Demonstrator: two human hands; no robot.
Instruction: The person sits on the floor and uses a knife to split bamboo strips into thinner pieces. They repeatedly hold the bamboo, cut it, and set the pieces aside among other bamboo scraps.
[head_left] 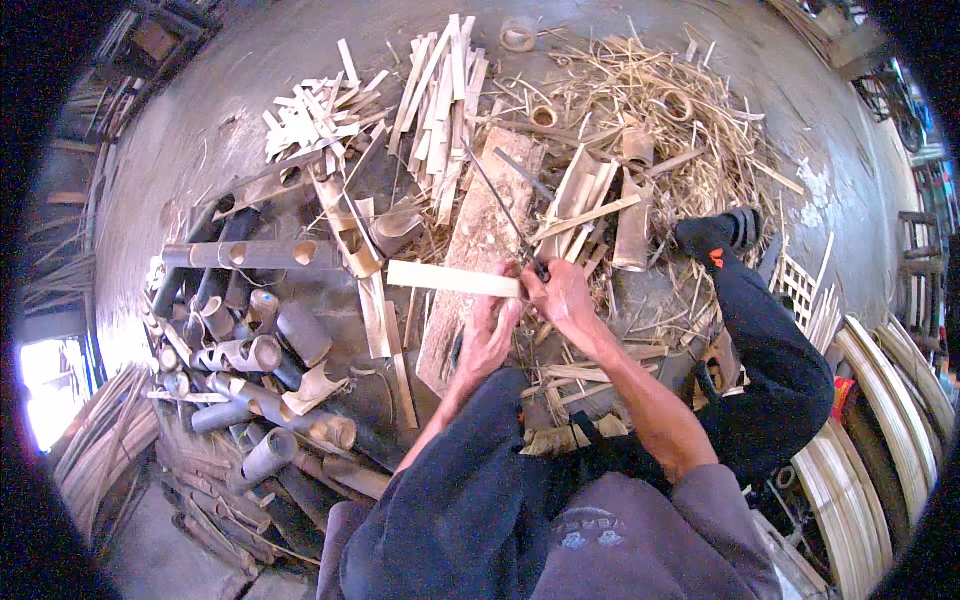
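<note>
My left hand (488, 332) is closed on a pale, flat bamboo strip (435, 276), which points out to the left. Close beside it, my right hand (563, 298) grips a knife (500, 202) whose long, thin, dark blade slants up and away to the left. The strip's right end lies between the two hands, close to the right fingers. Beneath the strip and blade is a worn wooden board (438, 345), sloping from near my left knee toward the far side. A second narrow metal blade-like piece (522, 168) rests across the board's far end.
Cut bamboo tubes (300, 335) are heaped on the left. Pale strips (437, 105) and short slats (318, 122) lie beyond the board. Fibrous shavings (655, 95) and split bamboo pieces (632, 222) cover the far right. My shod foot (722, 232) is beside them. Long bundled strips (848, 495) stand at right.
</note>
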